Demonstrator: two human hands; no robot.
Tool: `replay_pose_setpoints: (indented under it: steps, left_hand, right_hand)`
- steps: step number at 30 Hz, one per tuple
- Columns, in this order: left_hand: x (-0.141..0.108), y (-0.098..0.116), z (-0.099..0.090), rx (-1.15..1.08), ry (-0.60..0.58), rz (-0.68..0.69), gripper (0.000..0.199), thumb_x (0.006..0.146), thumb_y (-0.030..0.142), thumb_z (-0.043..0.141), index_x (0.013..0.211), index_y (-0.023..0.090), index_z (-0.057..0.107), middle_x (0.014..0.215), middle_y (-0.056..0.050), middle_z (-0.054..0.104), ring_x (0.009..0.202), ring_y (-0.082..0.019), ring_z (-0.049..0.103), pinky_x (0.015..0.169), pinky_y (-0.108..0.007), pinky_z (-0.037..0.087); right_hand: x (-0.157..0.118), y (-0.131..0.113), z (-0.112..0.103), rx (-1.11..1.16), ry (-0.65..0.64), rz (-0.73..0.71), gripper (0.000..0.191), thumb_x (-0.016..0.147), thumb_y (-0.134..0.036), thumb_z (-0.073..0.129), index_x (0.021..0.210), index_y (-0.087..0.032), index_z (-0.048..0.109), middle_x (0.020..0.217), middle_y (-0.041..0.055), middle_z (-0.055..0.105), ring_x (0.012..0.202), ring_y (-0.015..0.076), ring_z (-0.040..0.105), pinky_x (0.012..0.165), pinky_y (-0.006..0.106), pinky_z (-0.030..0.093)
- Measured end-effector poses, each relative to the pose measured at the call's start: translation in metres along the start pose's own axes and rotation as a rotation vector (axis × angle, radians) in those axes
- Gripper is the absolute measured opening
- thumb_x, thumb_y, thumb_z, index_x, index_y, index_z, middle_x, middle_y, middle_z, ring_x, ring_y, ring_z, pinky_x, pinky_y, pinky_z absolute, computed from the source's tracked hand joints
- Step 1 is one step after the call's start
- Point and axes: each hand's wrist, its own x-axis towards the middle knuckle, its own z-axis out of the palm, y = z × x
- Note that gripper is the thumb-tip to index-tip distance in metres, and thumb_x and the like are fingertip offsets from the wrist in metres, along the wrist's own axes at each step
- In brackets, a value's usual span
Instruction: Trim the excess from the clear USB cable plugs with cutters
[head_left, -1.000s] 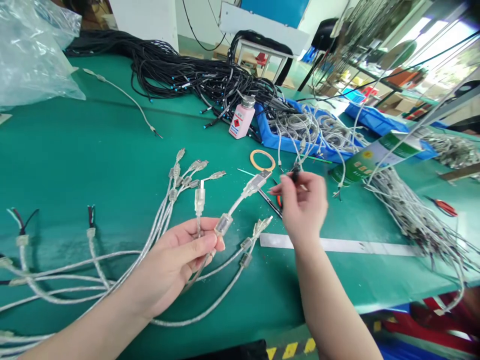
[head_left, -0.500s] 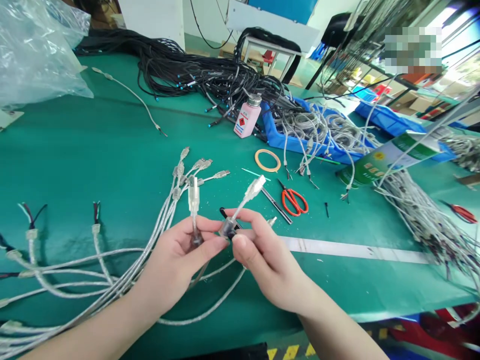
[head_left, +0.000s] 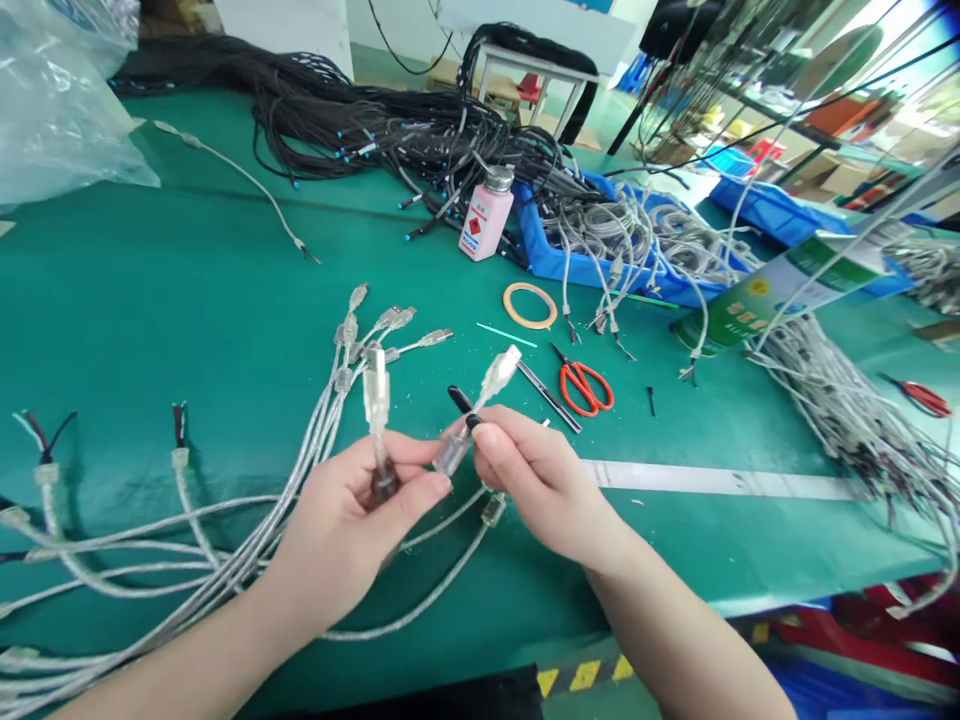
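My left hand [head_left: 360, 510] is closed round a USB cable whose clear plug [head_left: 377, 390] points up, and its fingertips touch the clear bulge [head_left: 451, 452] of a second USB cable. That cable's plug [head_left: 501, 370] tilts up to the right. My right hand [head_left: 529, 475] pinches a small black strip [head_left: 459, 400] beside the thin neck between bulge and plug; its exact kind is hard to make out. Left of my hands lies a bunch of clear-sheathed USB cables [head_left: 311, 450], their plugs pointing away from me and stripped wire ends at the left.
Red-handled scissors [head_left: 585, 388], a metal rod-like tool [head_left: 550, 396], a tape roll [head_left: 529, 305] and a pink bottle [head_left: 486, 215] stand or lie beyond. Blue trays of cables [head_left: 555, 262], a black cable heap [head_left: 360, 120] and a green-and-white container [head_left: 780, 290] line the back and right.
My right fingers have shifted the black strip up from below the bulge to beside the neck near the plug. The bulge now shows more fully. The view has shifted slightly.
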Motion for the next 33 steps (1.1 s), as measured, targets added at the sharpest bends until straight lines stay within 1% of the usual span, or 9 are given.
replay_pose_setpoints:
  steps: [4, 8, 12, 17, 21, 24, 27, 29, 33]
  left_hand:
    - [0.001, -0.001, 0.0, 0.037, 0.054, 0.078, 0.015, 0.079, 0.03, 0.072, 0.09, 0.02, 0.068, 0.065, 0.003, 0.063, 0.058, -0.011, 0.055, 0.052, -0.019, 0.045]
    - [-0.002, 0.001, 0.003, 0.11, 0.007, 0.111, 0.011, 0.082, 0.029, 0.069, 0.088, 0.02, 0.067, 0.068, 0.003, 0.063, 0.054, -0.01, 0.054, 0.049, -0.02, 0.043]
    - [-0.003, 0.003, 0.005, 0.116, -0.016, 0.048, 0.013, 0.082, 0.031, 0.07, 0.088, 0.021, 0.066, 0.063, 0.005, 0.059, 0.047, -0.009, 0.047, 0.043, -0.02, 0.037]
    - [0.0, 0.002, 0.004, 0.152, 0.057, 0.11, 0.015, 0.081, 0.029, 0.071, 0.092, 0.021, 0.066, 0.07, 0.001, 0.067, 0.061, -0.015, 0.06, 0.055, -0.024, 0.047]
    - [0.001, 0.001, 0.006, 0.235, 0.014, 0.172, 0.005, 0.082, 0.024, 0.068, 0.085, 0.021, 0.064, 0.073, 0.0, 0.068, 0.063, -0.015, 0.06, 0.058, -0.024, 0.047]
    - [0.0, 0.0, 0.007, 0.233, -0.002, 0.133, 0.01, 0.084, 0.028, 0.067, 0.09, 0.021, 0.065, 0.073, 0.0, 0.067, 0.064, -0.015, 0.061, 0.058, -0.025, 0.048]
    - [0.002, 0.0, 0.005, 0.19, 0.059, 0.084, 0.014, 0.082, 0.03, 0.069, 0.092, 0.021, 0.065, 0.07, 0.001, 0.065, 0.06, -0.014, 0.059, 0.055, -0.024, 0.046]
    - [0.003, 0.0, 0.003, 0.191, 0.078, 0.108, 0.014, 0.082, 0.028, 0.069, 0.092, 0.02, 0.064, 0.072, 0.0, 0.067, 0.062, -0.015, 0.06, 0.057, -0.025, 0.047]
    - [0.004, -0.003, 0.004, 0.245, 0.055, 0.175, 0.009, 0.083, 0.026, 0.067, 0.089, 0.021, 0.063, 0.073, 0.0, 0.067, 0.065, -0.015, 0.06, 0.059, -0.025, 0.048]
  right_hand:
    - [-0.005, -0.003, 0.004, 0.016, -0.1, 0.023, 0.027, 0.102, -0.036, 0.041, 0.124, -0.02, 0.041, 0.066, -0.0059, 0.053, 0.055, 0.0099, 0.042, 0.058, 0.024, 0.04]
    - [-0.005, -0.002, 0.01, -0.041, -0.008, 0.0, 0.016, 0.101, -0.037, 0.043, 0.1, -0.022, 0.045, 0.07, -0.0029, 0.057, 0.06, 0.0112, 0.048, 0.057, 0.024, 0.039]
    - [0.0, -0.003, 0.006, -0.062, 0.089, 0.021, 0.031, 0.102, -0.039, 0.036, 0.083, -0.02, 0.051, 0.066, -0.0031, 0.048, 0.057, 0.0101, 0.041, 0.055, 0.024, 0.036]
    - [-0.003, -0.006, 0.01, -0.012, -0.081, 0.065, 0.028, 0.101, -0.038, 0.041, 0.121, -0.019, 0.042, 0.069, -0.0035, 0.059, 0.059, 0.0118, 0.048, 0.059, 0.025, 0.04]
    - [-0.003, -0.001, 0.012, -0.136, 0.022, -0.006, 0.015, 0.1, -0.034, 0.041, 0.098, -0.02, 0.046, 0.074, 0.0001, 0.06, 0.061, 0.0129, 0.051, 0.058, 0.026, 0.038]
    - [0.001, 0.001, 0.007, -0.156, 0.107, 0.012, 0.031, 0.102, -0.037, 0.035, 0.08, -0.02, 0.049, 0.063, -0.0029, 0.047, 0.056, 0.0109, 0.042, 0.054, 0.025, 0.033]
    - [0.002, 0.0, 0.005, -0.065, 0.02, 0.057, 0.032, 0.102, -0.042, 0.034, 0.101, -0.018, 0.055, 0.061, -0.005, 0.046, 0.053, 0.0104, 0.04, 0.053, 0.024, 0.034]
    - [0.0, -0.001, 0.007, -0.042, -0.074, 0.064, 0.032, 0.102, -0.041, 0.037, 0.121, -0.017, 0.046, 0.064, -0.005, 0.053, 0.053, 0.0109, 0.043, 0.054, 0.024, 0.036]
    - [-0.001, 0.0, 0.015, -0.134, -0.064, 0.048, 0.024, 0.1, -0.036, 0.041, 0.114, -0.016, 0.043, 0.074, 0.0012, 0.063, 0.063, 0.0155, 0.055, 0.062, 0.028, 0.04]
